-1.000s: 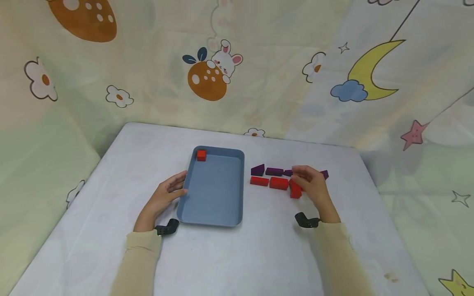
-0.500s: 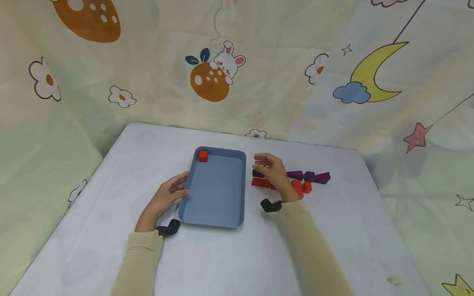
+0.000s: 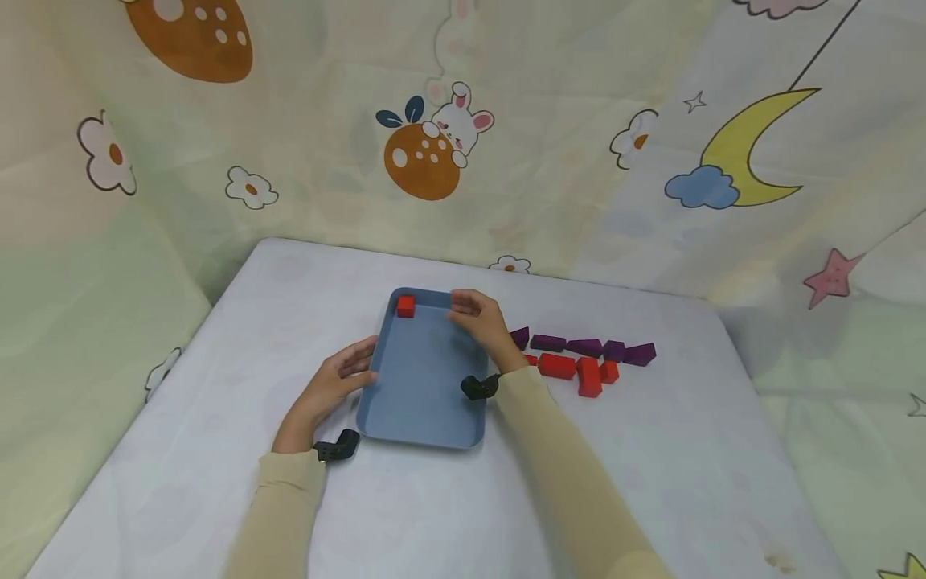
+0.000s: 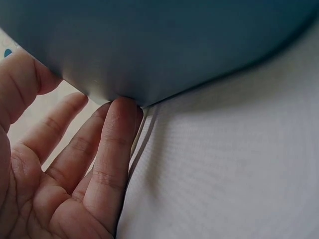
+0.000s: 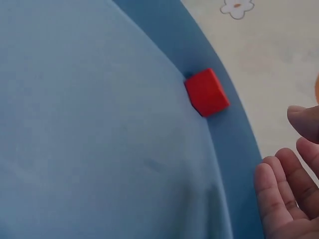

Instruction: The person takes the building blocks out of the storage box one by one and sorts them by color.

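A blue-grey tray (image 3: pixel 427 378) lies on the white table, and a small red cube (image 3: pixel 406 306) sits in its far left corner. My left hand (image 3: pixel 327 390) is at the tray's left side; in the left wrist view its fingertips (image 4: pixel 118 112) touch the tray's edge. Over the tray's far right part is my right hand (image 3: pixel 482 322). The right wrist view shows its thumb apart from its fingers (image 5: pixel 271 199), with nothing seen between them. That view also has the red cube (image 5: pixel 206 93) against the tray wall.
Right of the tray lies a row of purple blocks (image 3: pixel 584 347). Nearer than these are several red blocks (image 3: pixel 556 367), one partly hidden by my right wrist. A patterned cloth (image 3: pixel 304 104) hangs behind the table.
My right hand has moved left from above the red and purple blocks to the tray's far right part. The left hand stays at the tray's side. The head view has shifted slightly.
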{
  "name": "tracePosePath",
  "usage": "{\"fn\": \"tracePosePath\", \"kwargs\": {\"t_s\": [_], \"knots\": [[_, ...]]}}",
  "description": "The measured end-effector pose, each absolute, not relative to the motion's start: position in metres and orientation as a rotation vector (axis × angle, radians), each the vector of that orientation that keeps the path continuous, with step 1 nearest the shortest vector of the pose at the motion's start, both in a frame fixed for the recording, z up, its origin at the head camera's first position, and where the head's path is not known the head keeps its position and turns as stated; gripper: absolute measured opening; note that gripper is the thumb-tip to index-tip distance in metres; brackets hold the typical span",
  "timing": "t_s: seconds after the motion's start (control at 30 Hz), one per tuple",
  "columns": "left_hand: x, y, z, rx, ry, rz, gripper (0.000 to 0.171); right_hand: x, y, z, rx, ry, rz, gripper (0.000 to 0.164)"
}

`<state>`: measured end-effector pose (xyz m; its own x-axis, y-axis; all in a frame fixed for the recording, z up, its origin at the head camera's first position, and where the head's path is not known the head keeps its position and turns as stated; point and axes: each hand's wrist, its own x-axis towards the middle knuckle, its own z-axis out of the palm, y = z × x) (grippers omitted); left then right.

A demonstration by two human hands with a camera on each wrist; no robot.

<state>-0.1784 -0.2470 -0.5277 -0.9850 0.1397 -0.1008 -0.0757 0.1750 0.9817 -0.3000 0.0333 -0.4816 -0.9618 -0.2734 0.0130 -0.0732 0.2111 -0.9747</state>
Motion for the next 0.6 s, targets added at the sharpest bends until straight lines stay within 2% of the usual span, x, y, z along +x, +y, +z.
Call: {"fn": "tracePosePath", "kwargs": {"t_s": [0.3, 0.6], "knots": [[-0.177, -0.248, -0.527, 0.061, 2.266, 1.934, 0.073, -0.305, 0.005, -0.499, -0.236, 2.237, -1.823, 0.049], [-0.177, -0.248, -0.528, 0.072, 2.262, 1.942, 0.072, -0.314, -0.008, -0.492, -0.219, 2.274, -1.675, 0.053]]}}
